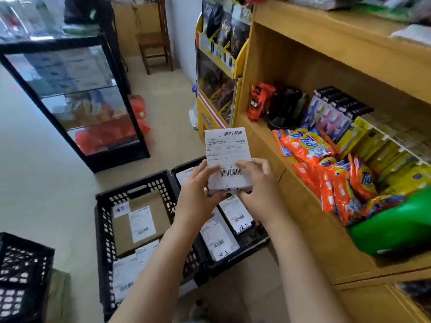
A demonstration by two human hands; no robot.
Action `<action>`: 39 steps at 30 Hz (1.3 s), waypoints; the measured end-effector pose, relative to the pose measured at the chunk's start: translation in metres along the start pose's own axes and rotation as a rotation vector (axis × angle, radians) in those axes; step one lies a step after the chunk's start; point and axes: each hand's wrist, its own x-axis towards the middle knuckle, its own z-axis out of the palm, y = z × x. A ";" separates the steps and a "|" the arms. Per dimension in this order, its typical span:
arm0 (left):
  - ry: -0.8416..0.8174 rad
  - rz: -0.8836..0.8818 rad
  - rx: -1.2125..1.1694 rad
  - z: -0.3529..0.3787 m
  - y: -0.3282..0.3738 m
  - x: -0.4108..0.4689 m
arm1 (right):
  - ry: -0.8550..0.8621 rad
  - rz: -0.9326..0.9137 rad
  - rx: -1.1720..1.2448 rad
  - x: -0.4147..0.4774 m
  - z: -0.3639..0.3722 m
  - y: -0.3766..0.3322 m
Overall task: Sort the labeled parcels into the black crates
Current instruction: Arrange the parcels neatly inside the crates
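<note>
White parcel (227,148) bearing a printed shipping label with two barcodes is held up in both hands over a black crate (254,236) on the tiled floor of a small shop. The left hand (198,190) grips the parcel's lower left corner, thumb laid across the label and the other fingers curled beneath. The right hand (261,183) holds the lower right corner, its fingers (245,163) resting on the label's face just above the lower barcode. Handwritten characters run along the parcel's near edge.

Inside that crate lie at least three more white labelled parcels (236,214), marked by hand in the same way. A second black crate (105,229) stands touching it on the side away from the shelving, holding a brown carton (144,206) with its own label and further white parcels. A third black crate (23,264) sits well apart from it, at the frame's lower left corner.

Just beside the crate on its other side stands a wooden shelf unit (303,54) stocked with orange Tide detergent packets (307,143) and a blurred green item (391,227). Beyond the crate are a black-framed glass display cabinet (77,94) and, farther back, a wooden stool (155,50)
</note>
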 end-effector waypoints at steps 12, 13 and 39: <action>0.050 -0.203 0.151 0.097 -0.069 0.051 | -0.332 0.048 -0.091 0.090 0.043 0.116; 0.057 -0.227 0.152 0.108 -0.077 0.051 | -0.365 0.043 -0.108 0.094 0.047 0.128; 0.005 -0.671 0.242 0.220 -0.287 -0.010 | -0.846 -0.025 -0.154 0.082 0.236 0.290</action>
